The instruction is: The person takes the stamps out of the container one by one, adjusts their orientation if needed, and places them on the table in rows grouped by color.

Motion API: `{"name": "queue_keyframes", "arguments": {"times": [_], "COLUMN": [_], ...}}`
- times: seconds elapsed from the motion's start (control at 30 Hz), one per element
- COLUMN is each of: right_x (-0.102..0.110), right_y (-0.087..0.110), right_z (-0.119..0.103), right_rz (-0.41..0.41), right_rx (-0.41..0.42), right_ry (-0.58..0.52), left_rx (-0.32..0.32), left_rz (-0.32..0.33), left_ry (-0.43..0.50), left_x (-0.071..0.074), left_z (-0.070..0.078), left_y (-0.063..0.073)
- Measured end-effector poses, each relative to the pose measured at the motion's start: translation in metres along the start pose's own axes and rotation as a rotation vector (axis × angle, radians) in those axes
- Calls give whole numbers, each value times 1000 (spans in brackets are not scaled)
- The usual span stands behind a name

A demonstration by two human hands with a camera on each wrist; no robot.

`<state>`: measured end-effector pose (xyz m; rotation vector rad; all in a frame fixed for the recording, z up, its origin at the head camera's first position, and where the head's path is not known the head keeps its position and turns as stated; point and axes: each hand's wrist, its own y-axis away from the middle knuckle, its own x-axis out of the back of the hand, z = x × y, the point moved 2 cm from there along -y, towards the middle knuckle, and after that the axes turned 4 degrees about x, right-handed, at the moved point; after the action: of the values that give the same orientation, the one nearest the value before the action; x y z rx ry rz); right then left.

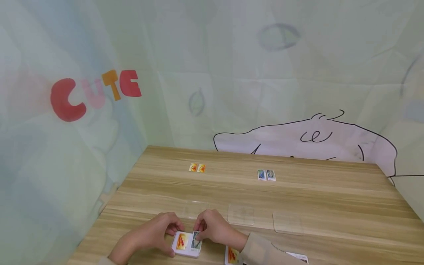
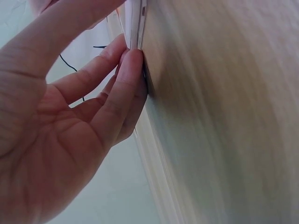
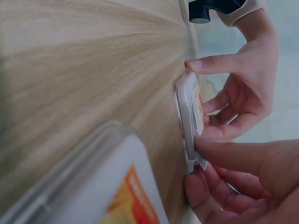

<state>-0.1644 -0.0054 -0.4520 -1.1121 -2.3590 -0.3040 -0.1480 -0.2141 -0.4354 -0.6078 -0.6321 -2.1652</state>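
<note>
My left hand (image 1: 150,235) grips a white, round-cornered flat case (image 1: 188,244) at its left side, thumb at the near edge and fingers at the far edge. An orange-and-yellow picture card (image 1: 182,241) lies on the left half of its face. Over the right half, my right hand (image 1: 216,229) pinches a small dark green picture card (image 1: 196,243) between thumb and fingers. In the right wrist view this card tilts out past the end of the case (image 3: 185,109). From the left wrist, the left fingertips (image 2: 131,60) are seen at the case's edge, close to the tabletop.
Another white case with an orange picture (image 1: 233,255) lies beside the right forearm; a further white piece (image 1: 299,256) is partly behind the sleeve. Clear plates (image 1: 240,214) (image 1: 287,223) lie beyond the hands. Farther back are two orange cards (image 1: 201,168) and two blue-green cards (image 1: 262,175).
</note>
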Motion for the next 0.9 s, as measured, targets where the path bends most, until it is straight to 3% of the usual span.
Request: {"name": "queue_keyframes", "arguments": {"times": [0.9], "right_x": [6], "right_y": [-2], "right_z": [6], "right_rz": [-29], "right_rx": [-85], "right_ry": [-214], "left_rx": [-21], "left_rz": [9], "left_ry": [-14], "left_x": [0], "left_z": [1], "left_y": [1]}}
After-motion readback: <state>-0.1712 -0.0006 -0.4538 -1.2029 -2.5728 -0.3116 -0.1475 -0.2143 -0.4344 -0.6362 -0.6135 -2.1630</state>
